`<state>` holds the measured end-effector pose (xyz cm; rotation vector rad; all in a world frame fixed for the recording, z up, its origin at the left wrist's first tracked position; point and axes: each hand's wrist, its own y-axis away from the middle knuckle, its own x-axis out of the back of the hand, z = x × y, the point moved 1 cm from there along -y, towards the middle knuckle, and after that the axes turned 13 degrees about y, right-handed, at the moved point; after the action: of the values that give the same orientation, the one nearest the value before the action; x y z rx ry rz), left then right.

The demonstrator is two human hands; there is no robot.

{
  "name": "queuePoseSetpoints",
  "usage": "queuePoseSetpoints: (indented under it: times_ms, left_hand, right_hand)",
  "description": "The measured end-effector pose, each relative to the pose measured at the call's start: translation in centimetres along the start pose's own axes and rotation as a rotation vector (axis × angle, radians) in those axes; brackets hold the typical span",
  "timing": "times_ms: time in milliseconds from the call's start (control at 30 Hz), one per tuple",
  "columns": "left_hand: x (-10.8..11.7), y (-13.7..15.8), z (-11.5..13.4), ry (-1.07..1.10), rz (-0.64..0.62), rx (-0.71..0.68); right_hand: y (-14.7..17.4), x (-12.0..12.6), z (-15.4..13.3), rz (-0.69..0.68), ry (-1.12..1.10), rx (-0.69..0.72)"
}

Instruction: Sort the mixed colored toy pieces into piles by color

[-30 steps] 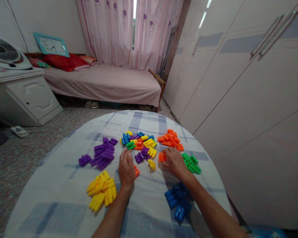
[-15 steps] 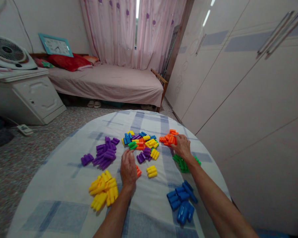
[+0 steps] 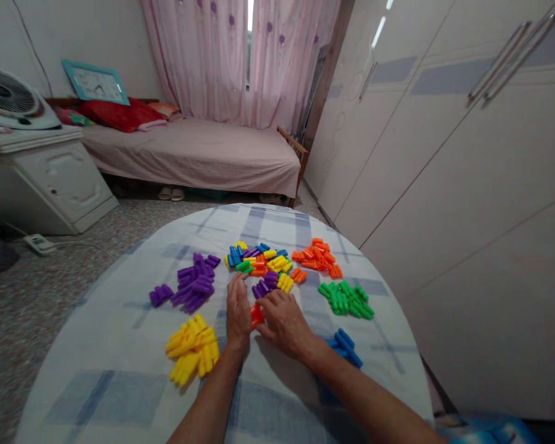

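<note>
My left hand (image 3: 238, 311) rests on the cloth with its fingers stretched forward, beside an orange plastic toy block (image 3: 257, 316). My right hand (image 3: 284, 324) reaches to the same block from the right, its thumb and fingertips closed around it. Just ahead of both hands is a mixed pile of colored blocks (image 3: 259, 261), with purple blocks (image 3: 264, 285) and a yellow block (image 3: 285, 283) at its near side. Another orange block (image 3: 298, 275) lies right of these. The right hand covers the cloth beneath it.
Sorted heaps ring the round table (image 3: 120, 345): purple (image 3: 195, 287), yellow (image 3: 192, 351), orange (image 3: 318, 255), green (image 3: 346, 299) and blue (image 3: 346, 346), the last partly behind my right forearm. Beyond stand a bed (image 3: 203, 148), a cabinet with a fan (image 3: 13, 98) and a wardrobe (image 3: 444, 185).
My right hand has left the orange heap and come back left to the orange block by my left hand. It now hides a yellow block. An orange block shows beside the mixed pile.
</note>
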<state>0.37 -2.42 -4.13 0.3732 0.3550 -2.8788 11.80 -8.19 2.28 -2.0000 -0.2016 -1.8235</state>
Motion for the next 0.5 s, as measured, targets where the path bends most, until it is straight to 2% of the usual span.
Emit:
queuePoseSetpoints:
  times_ms: [233,333,433,500]
  left_hand:
    - [-0.1,0.0,0.0,0.038,-0.052,0.061]
    - [-0.1,0.1,-0.1,0.037,-0.071,0.062]
    - [-0.2,0.2,-0.1,0.055,-0.051,0.081]
    - [-0.2,0.2,-0.2,0.052,-0.043,0.089]
  right_hand:
    - [-0.6,-2.4,-0.9,-0.063,0.102,-0.047]
    - [-0.4,-2.1,-0.5,-0.06,0.076,-0.047]
    - [-0.3,-0.4,1.8,0.008,0.036,-0.121]
    - [-0.5,0.9,4.9,0.084,0.062,-0.251]
